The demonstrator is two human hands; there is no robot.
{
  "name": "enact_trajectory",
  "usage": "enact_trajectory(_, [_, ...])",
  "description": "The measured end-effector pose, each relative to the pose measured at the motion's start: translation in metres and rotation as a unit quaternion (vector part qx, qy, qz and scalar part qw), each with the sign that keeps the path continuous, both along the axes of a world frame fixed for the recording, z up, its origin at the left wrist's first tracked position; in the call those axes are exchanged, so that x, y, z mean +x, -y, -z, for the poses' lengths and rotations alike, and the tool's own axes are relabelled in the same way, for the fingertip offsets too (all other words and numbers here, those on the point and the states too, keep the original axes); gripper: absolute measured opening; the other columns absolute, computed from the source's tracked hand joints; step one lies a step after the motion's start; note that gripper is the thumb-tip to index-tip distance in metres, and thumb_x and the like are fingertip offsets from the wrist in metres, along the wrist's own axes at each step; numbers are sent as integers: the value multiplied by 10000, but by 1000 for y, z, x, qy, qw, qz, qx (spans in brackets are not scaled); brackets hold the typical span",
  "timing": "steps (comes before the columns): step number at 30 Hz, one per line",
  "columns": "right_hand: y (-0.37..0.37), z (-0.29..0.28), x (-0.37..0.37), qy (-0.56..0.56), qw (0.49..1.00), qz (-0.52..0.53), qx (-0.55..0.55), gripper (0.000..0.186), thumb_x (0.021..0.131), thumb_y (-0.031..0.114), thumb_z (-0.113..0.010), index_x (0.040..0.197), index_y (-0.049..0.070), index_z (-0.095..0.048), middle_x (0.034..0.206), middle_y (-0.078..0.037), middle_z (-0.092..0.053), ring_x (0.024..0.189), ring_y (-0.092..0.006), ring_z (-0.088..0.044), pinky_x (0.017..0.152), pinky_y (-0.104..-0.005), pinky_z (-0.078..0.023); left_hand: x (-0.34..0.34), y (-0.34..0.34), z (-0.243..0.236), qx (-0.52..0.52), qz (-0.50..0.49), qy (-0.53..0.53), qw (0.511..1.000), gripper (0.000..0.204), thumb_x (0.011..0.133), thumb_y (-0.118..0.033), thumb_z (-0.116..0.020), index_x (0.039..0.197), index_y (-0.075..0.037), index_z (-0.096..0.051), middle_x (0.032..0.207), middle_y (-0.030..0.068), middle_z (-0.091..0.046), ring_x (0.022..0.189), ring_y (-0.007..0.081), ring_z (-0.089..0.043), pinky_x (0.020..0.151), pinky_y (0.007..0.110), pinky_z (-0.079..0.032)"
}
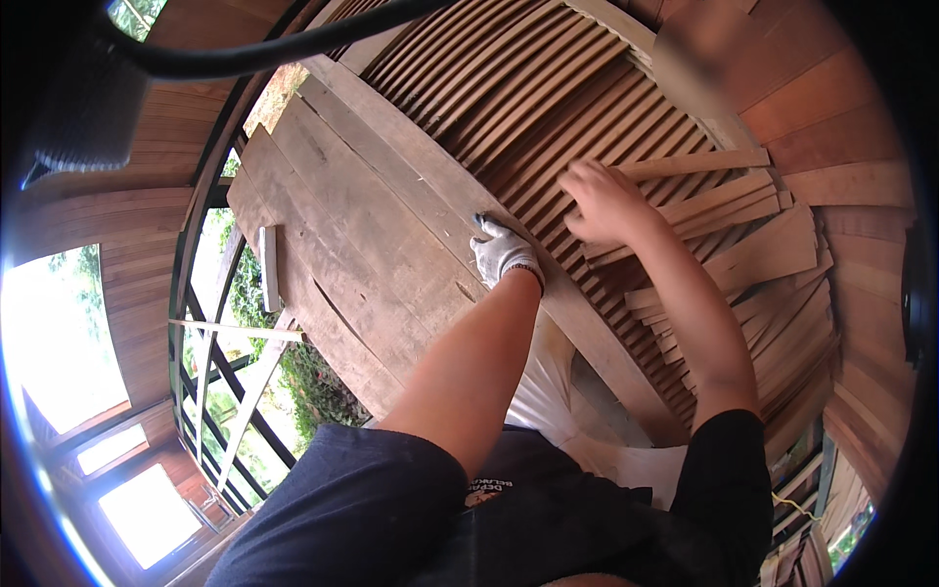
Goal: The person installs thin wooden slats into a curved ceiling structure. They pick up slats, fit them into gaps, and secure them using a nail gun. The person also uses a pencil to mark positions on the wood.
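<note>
My left hand (pixel 504 252), in a white knit glove with a dark fingertip, lies on the long wooden frame rail (pixel 411 140), beside a surface of wide planks (pixel 362 215). Its fingers are apart and hold nothing. My right hand (pixel 602 203) is bare and slightly blurred. Its curled fingers hover over or touch the louvred slats (pixel 548 93) set in rows within the frame; what they hold, if anything, is hidden. Beside that wrist, a loose thin wooden slat (pixel 694 163) lies across the louvres.
Several more loose slats (pixel 763 259) lie overlapping on the right part of the louvred panel. A short wood piece (pixel 269 269) sits at the planks' left edge. Dark metal bars (pixel 235 377) and greenery lie beyond. A black cable (pixel 293 54) crosses the upper left.
</note>
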State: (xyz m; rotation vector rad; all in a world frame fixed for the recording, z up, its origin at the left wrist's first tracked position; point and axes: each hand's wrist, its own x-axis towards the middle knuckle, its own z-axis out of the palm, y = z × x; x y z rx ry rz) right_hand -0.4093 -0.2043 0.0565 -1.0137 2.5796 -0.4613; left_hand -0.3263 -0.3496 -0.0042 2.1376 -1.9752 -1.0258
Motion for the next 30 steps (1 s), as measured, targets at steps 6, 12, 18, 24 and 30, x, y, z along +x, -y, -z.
enact_trajectory(6, [129, 52, -73, -169, 980, -98, 44, 632, 939, 17, -568, 1549, 118, -437, 1634, -114, -382, 1518, -311, -345, 1276, -457, -255, -1, -3, 9, 4, 6, 9, 1000, 785, 1022, -656, -356, 1345, 6, -626, 1304, 269, -664, 1247, 440, -610, 1064, 505, -465])
enact_trajectory(12, [163, 79, -89, -180, 974, -118, 70, 413, 1018, 163, -501, 1426, 157, -571, 1496, -71, -521, 1440, -280, -440, 1247, -559, -277, 0, -3, 2, 1, 9, 9, 1000, 786, 1028, -632, -367, 1375, 39, -584, 1313, 285, -651, 1232, 451, -613, 1062, 493, -472])
enact_trajectory(18, [160, 93, -88, -261, 958, -120, -24, 249, 1006, 218, -502, 1164, 139, -678, 1199, -71, -644, 1227, -306, -586, 1159, -566, -385, -1, -3, -1, 21, 12, -9, 1000, 772, 1025, -621, -379, 1377, 35, -584, 1311, 284, -652, 1234, 454, -610, 1061, 497, -471])
enact_trajectory(24, [144, 100, -85, -279, 941, -149, -120, 134, 929, 205, -567, 869, 148, -673, 934, -32, -637, 995, -249, -622, 968, -431, -476, 0, -3, 3, 8, 6, -2, 1000, 778, 1026, -639, -361, 1375, 15, -600, 1326, 274, -649, 1254, 451, -597, 1072, 501, -458])
enact_trajectory(30, [96, 54, -57, -230, 941, -184, -169, 102, 866, 203, -631, 791, 139, -659, 783, -51, -631, 886, -253, -640, 919, -411, -492, 5, 3, 9, 9, 4, -12, 1000, 757, 1028, -618, -384, 1368, 23, -601, 1290, 282, -664, 1199, 462, -626, 1028, 508, -490])
